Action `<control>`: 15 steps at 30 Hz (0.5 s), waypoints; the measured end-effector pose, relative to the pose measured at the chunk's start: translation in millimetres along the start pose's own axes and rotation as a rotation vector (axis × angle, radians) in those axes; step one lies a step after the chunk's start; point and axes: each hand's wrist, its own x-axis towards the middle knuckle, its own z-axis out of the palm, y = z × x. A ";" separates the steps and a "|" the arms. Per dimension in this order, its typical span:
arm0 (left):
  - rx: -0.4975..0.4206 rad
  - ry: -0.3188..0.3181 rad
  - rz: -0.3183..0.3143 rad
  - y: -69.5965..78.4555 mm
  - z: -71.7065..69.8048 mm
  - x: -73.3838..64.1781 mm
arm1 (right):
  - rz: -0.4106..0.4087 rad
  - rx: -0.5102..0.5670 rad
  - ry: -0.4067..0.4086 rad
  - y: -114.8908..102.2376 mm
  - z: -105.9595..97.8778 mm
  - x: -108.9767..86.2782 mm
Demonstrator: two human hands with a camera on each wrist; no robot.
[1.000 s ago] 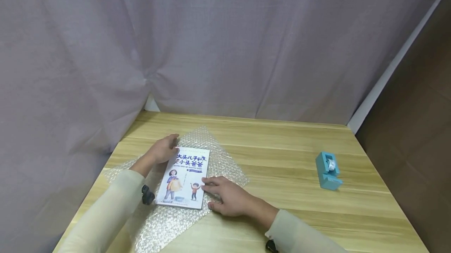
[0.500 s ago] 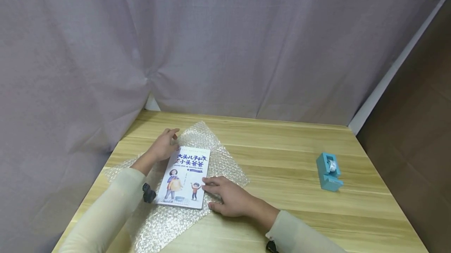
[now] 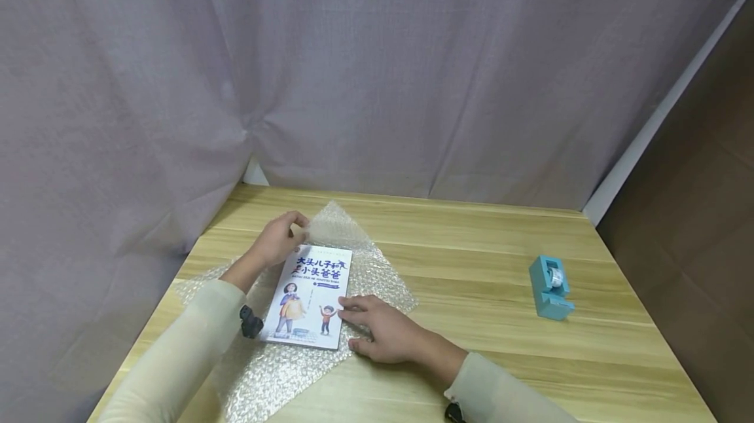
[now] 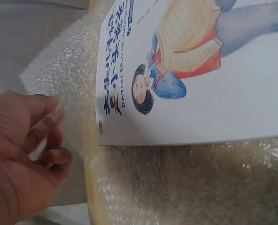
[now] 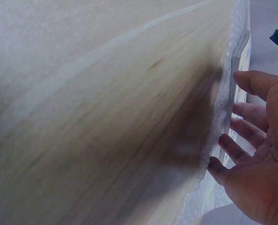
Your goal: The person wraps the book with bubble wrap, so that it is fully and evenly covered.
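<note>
A white picture book (image 3: 312, 298) with blue Chinese lettering and drawn figures lies face up on a sheet of bubble wrap (image 3: 277, 377). At its upper left corner, my left hand (image 3: 273, 239) pinches the far edge of the wrap; in the left wrist view the raised film (image 4: 66, 77) partly covers the curled fingertips. My right hand (image 3: 385, 330) rests at the book's right side, fingertips touching its edge and the wrap. Its fingers look spread and relaxed in the right wrist view, beside the book's edge (image 5: 240, 51).
A light blue tape dispenser (image 3: 549, 287) with a roll of tape stands on the right of the wooden table (image 3: 471, 266). Grey curtain (image 3: 377, 82) hangs behind the far edge, and a brown panel (image 3: 695, 213) borders the right side.
My left hand has moved slightly up and right along the wrap and taken hold of its far edge. The wrap's far corner has shifted and lifted. My right hand and the book stay put.
</note>
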 end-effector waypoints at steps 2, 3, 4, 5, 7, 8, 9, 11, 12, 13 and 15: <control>0.004 0.016 0.017 2.4 -0.6 0.1 | -0.001 0.000 0.001 0.2 0.0 0.1; 0.009 0.027 0.030 3.3 -0.8 0.3 | -0.002 -0.001 0.003 0.3 0.1 0.3; 0.014 0.037 0.046 4.2 -1.0 0.4 | -0.003 0.000 0.004 0.4 0.2 0.5; 0.021 0.046 0.060 4.9 -1.1 0.5 | -0.004 -0.001 0.004 0.5 0.4 0.7; 0.036 0.057 0.091 5.7 -0.9 0.7 | -0.007 -0.006 0.004 0.9 0.8 1.1; 0.046 0.058 0.108 6.0 -0.9 0.7 | -0.008 -0.009 0.003 1.1 1.0 1.3; 0.058 0.058 0.125 6.3 -1.2 0.5 | -0.009 -0.012 0.002 1.3 1.2 1.5; 0.080 0.062 0.157 6.5 -2.1 -0.2 | -0.008 -0.015 -0.001 1.7 1.5 1.9; 0.087 0.065 0.171 6.5 -2.7 -0.6 | -0.006 -0.018 -0.002 1.8 1.7 2.0; 0.093 0.068 0.182 6.5 -3.4 -1.3 | -0.004 -0.016 -0.004 1.8 1.7 2.1; 0.098 0.072 0.201 6.7 -5.2 -3.1 | 0.000 -0.012 -0.005 1.8 1.9 2.1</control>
